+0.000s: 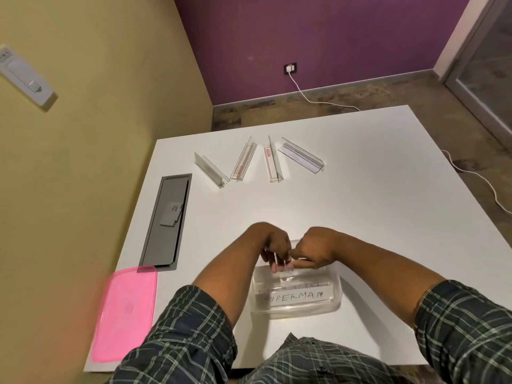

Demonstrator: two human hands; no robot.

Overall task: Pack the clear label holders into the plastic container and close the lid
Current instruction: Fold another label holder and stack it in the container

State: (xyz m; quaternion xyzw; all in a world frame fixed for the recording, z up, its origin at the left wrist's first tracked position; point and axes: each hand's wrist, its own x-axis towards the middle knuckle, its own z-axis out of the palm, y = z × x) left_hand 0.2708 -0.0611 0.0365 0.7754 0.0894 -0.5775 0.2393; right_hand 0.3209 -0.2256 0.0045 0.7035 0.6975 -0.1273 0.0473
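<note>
A clear plastic container (332, 306) stands on the white table near the front edge, with a label holder reading "SUPERMAN" (295, 296) lying inside. Both hands hover over its far half. My left hand (274, 246) and my right hand (314, 250) meet there, and their fingertips pinch a clear label holder (286, 268) that is hard to make out. Several more clear label holders lie in a row at the far side of the table: (212, 170), (243, 162), (273, 163), (302, 155). The pink lid (124, 314) lies flat at the table's front left corner.
A grey cable hatch (166, 220) with a small white card on it is set into the table's left side. A white cable (471, 176) runs across the floor past the right edge. A yellow wall stands close on the left.
</note>
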